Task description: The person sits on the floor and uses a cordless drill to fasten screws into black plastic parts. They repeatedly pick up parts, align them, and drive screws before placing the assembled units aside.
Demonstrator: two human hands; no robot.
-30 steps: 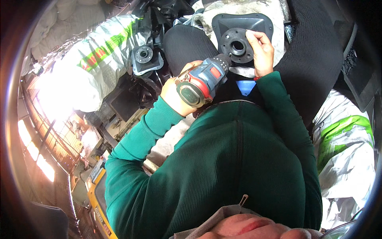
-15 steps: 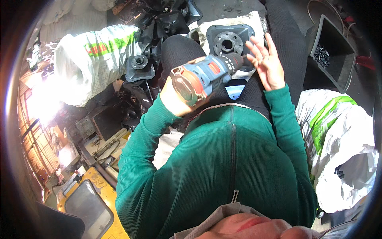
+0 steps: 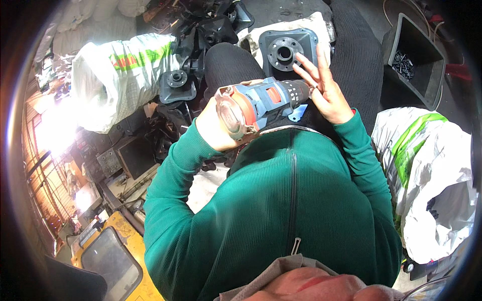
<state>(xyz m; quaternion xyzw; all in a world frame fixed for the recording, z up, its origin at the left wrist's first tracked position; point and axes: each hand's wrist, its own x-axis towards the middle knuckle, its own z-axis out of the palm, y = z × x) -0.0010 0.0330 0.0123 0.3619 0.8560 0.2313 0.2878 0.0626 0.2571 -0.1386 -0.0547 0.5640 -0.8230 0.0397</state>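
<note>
My left hand [image 3: 215, 124] is wrapped round the grip of a blue cordless drill [image 3: 261, 102], whose black chuck points right across my lap. At the chuck's tip, my right hand [image 3: 329, 96] has its thumb and a finger drawn together while other fingers stretch upward. Anything small pinched there is too tiny to make out. Just beyond the hands, between my knees, a dark square-based part with a round, holed flange [image 3: 292, 41] lies on a whitish cloth [image 3: 256, 37]. A shiny blue piece [image 3: 298, 113] shows below the chuck.
To the right stands a dark open bin [image 3: 422, 83] with many small screws [image 3: 403, 65]. White sacks lie at left [image 3: 100, 90] and right [image 3: 442, 185]. Similar flanged parts [image 3: 176, 88] are heaped beyond my left knee. A yellow machine panel [image 3: 118, 251] stands at lower left.
The drill has turned more level and shifted slightly right. My right hand has come down and left to the chuck's tip, its thumb and a finger now closing there.
</note>
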